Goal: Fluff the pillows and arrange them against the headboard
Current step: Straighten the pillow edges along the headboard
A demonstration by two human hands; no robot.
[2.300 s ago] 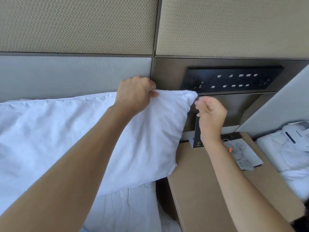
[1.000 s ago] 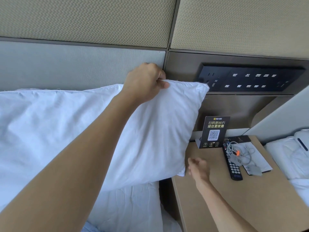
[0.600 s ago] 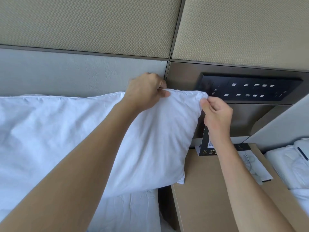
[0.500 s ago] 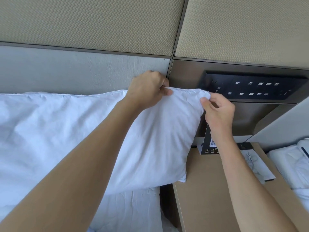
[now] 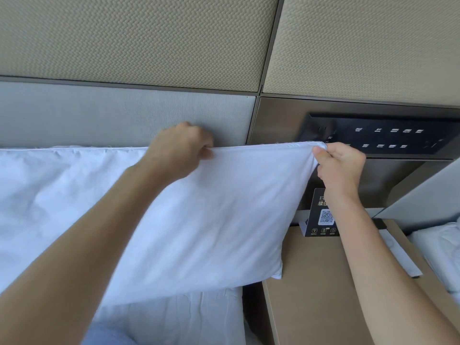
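A white pillow (image 5: 219,215) stands upright on the bed, leaning against the grey padded headboard (image 5: 99,115). My left hand (image 5: 181,150) grips the pillow's top edge near its middle. My right hand (image 5: 341,168) pinches the pillow's top right corner, which is pulled out taut to the right. The top edge runs straight between both hands. The pillow's left part runs out of the frame.
A tan bedside table (image 5: 323,295) stands to the right of the bed, holding a black QR-code sign (image 5: 321,217) behind my right wrist. A dark switch panel (image 5: 388,138) is set in the wall above it. White bedding (image 5: 443,250) lies at the far right. White sheet (image 5: 186,317) lies below the pillow.
My right hand rose from the bedside table, took the pillow's top right corner and pulled it out to the right, drawing the top edge taut. My left hand kept its grip.
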